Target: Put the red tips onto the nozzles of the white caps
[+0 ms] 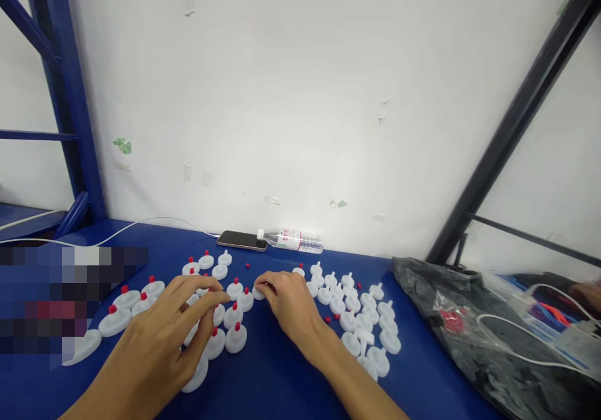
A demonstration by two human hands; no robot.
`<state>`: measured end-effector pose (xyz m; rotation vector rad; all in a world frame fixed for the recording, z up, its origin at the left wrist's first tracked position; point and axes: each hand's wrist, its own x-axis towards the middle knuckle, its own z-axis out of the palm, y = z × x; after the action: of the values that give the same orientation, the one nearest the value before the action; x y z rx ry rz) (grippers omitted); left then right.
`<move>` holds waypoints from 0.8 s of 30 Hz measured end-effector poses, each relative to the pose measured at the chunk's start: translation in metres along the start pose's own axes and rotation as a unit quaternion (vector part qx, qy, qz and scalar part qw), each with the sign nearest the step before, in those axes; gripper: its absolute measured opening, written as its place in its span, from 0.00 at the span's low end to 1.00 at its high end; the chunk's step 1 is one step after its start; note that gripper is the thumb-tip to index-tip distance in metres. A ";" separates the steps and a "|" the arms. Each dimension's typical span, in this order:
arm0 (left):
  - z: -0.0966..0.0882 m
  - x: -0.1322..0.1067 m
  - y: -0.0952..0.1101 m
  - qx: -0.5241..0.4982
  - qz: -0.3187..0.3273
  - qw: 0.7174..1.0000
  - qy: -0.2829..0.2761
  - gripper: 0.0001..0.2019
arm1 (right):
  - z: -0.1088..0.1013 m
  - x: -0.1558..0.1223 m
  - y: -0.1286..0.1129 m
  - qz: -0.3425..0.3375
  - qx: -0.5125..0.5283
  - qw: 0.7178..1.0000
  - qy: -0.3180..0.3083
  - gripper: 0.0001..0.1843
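My right hand (286, 301) is closed at the fingertips on a white nozzle cap (258, 293), which is partly hidden behind the fingers. To its left, my left hand (176, 320) hovers over a group of white nozzle caps, thumb and index finger curved with a gap between them and nothing visible inside. Most caps in this group carry a small red tip, like the nozzle cap (236, 338) close to my left thumb. Several caps lie under my left hand, partly covered. Right of my right hand sits a cluster of nozzle caps (350, 321), mostly without red tips.
Loose red tips (248, 266) lie on the blue table (267, 376). Against the wall are a phone (241, 240) on a cable and a plastic bottle (293, 240) on its side. A black plastic bag (436, 338) covers the right edge, with a small bag of red pieces (453, 320).
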<state>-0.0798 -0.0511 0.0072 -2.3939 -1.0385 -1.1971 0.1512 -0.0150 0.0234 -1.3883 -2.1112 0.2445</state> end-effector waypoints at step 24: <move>0.033 0.110 -0.078 0.174 -0.071 0.901 -0.391 0.14 | -0.037 0.008 0.028 0.049 -0.138 0.988 0.054 0.11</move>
<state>-0.0710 0.0736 0.0666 -2.5388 -1.5008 0.0093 0.1918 -0.0020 0.0431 -1.6284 -2.0472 -0.0884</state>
